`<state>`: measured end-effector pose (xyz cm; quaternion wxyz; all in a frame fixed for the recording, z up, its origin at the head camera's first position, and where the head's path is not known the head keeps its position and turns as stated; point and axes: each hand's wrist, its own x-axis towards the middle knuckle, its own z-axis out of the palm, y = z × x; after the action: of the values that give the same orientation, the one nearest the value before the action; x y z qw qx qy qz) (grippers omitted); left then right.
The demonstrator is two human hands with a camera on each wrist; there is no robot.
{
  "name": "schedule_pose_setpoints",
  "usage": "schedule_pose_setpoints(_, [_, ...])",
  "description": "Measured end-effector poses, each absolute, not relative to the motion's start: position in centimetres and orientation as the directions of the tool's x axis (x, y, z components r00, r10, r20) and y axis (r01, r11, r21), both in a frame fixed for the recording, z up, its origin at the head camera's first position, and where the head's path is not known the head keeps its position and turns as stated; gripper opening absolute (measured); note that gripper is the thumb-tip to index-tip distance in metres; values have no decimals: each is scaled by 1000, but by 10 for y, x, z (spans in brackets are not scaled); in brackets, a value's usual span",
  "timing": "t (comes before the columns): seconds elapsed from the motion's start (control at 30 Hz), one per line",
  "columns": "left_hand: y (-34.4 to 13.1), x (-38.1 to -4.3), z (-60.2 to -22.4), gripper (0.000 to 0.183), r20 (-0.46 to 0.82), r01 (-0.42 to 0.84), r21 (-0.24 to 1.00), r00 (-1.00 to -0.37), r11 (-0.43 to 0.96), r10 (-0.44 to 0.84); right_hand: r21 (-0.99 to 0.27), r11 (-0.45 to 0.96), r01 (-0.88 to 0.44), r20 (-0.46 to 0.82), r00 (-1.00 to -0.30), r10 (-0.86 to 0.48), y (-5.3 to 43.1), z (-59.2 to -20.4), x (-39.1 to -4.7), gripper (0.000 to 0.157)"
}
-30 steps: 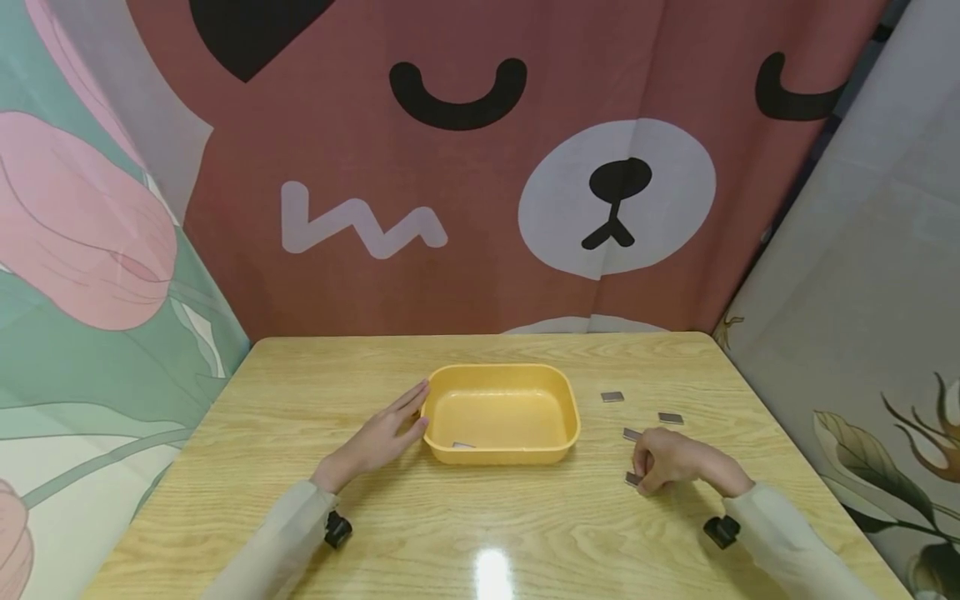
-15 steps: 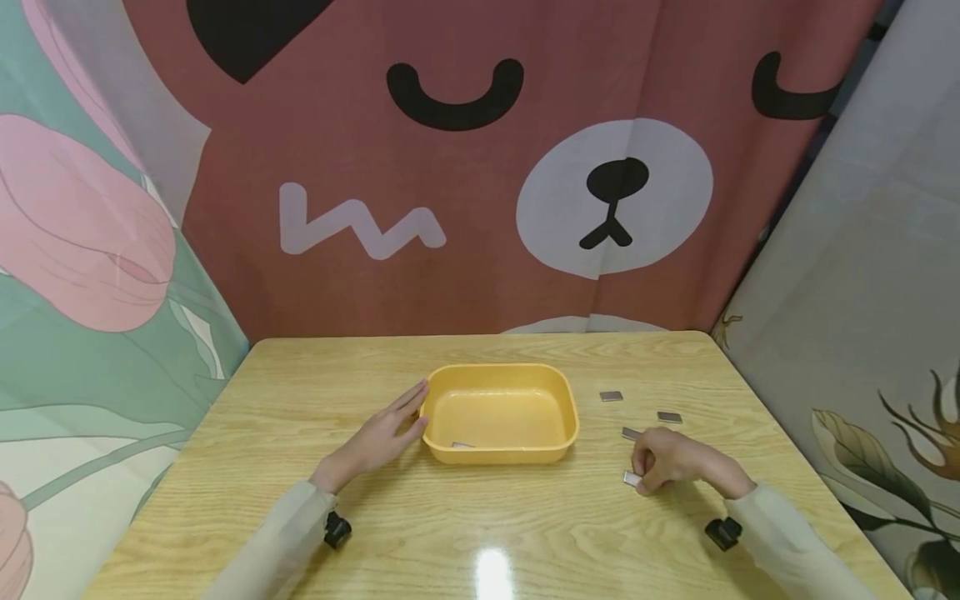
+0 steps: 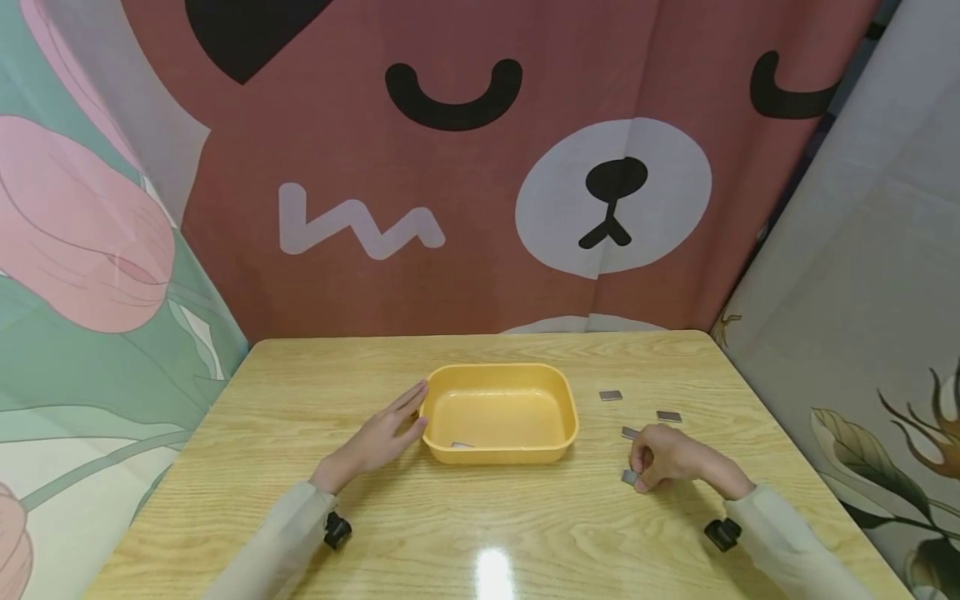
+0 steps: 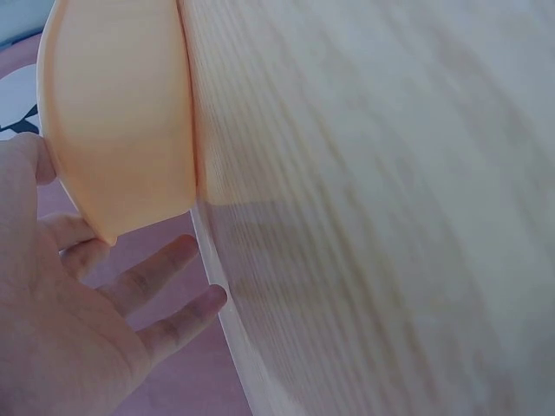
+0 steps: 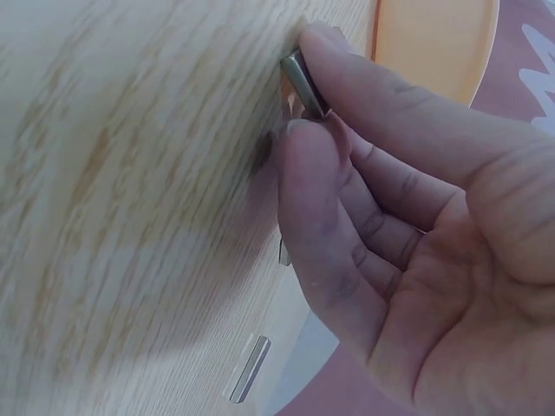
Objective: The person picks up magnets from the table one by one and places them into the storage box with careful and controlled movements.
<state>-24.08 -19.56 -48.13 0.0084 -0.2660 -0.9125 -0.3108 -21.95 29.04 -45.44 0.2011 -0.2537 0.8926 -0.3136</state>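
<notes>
My right hand (image 3: 671, 457) pinches a small flat rectangular metal piece (image 5: 303, 82) between thumb and forefinger, low over the table right of a yellow plastic tray (image 3: 501, 457). In the head view the end of that piece sticks out to the left of the fingertips. My left hand (image 3: 378, 442) lies against the tray's left side, its fingers extended; in the left wrist view the fingertips are at the rim and wall. Inside the tray, by the front wall, lies one similar piece (image 3: 462, 445), partly hidden by the rim.
Three more metal pieces lie on the wooden table (image 3: 420, 533) at the right: one beside the tray (image 3: 611, 396), another farther right (image 3: 669, 417), and a third piece (image 3: 628, 432) partly behind my right hand. A curtain with a bear print (image 3: 337, 283) hangs behind the table.
The pinched metal piece has tilted: its visible face goes from dark to bright to grey. My right hand has shifted very slightly up; the left hand and tray stay in place.
</notes>
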Motion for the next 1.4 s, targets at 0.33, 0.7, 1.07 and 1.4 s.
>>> schedule_pose_setpoints(0.33, [-196,-241,-480,62,172,487,558,-860,672,481,-664,664,-343,-175,-792,-584,291,-455,-222,17])
schedule_pose_setpoints(0.7, [-195,-240,-479,62,176,486,557,-861,673,476,-655,666,-356,-156,-799,-581,289,-455,-222,18])
schedule_pose_setpoints(1.07, [-196,-240,-480,62,189,501,555,-854,664,486,-673,623,-398,-103,-784,-612,285,-457,-225,17])
schedule_pose_setpoints(1.4, [-195,-239,-478,62,180,492,567,-857,661,483,-656,615,-439,-63,-779,-623,281,-455,-226,14])
